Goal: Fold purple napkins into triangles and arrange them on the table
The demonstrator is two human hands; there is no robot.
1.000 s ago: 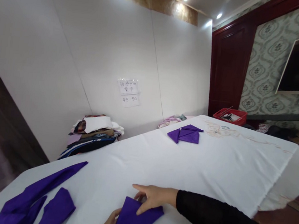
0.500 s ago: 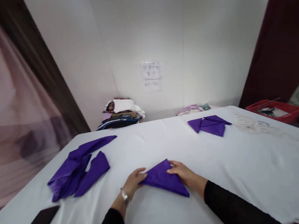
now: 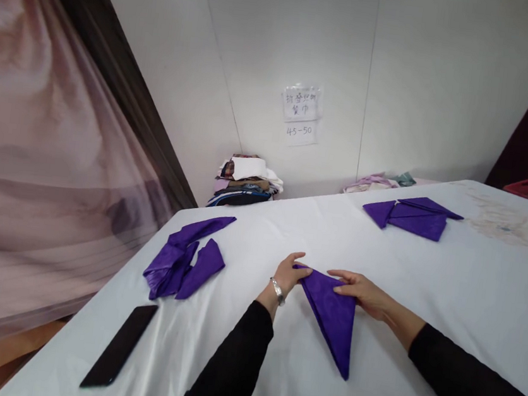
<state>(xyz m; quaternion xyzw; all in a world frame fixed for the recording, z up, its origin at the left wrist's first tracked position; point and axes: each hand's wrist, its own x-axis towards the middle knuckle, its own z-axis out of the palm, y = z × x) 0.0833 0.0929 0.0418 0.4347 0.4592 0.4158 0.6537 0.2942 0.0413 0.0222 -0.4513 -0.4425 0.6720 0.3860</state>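
A purple cloth napkin (image 3: 333, 307), folded into a triangle, is held between both hands at the front middle of the white-covered table (image 3: 300, 386). My left hand (image 3: 291, 274), with a silver watch at its wrist, pinches the napkin's upper left corner between thumb and fingers. On the upper right edge, my right hand (image 3: 362, 293) grips the cloth, thumb on top and some fingers hidden behind. One long point of the triangle hangs toward me. Loose purple napkins (image 3: 170, 267) lie crumpled to the left.
Folded purple napkins (image 3: 417, 218) rest at the far right. Near the left edge lies a dark flat phone-like slab (image 3: 119, 347). Behind the table are a stack of clothes (image 3: 244, 186) and a handwritten sign (image 3: 301, 110) on the wall. A pink curtain (image 3: 61, 137) hangs at left.
The triangular napkin has been turned so its long edge slopes down to the right and a point faces me. My left hand moved up to its top corner. The view shifted left.
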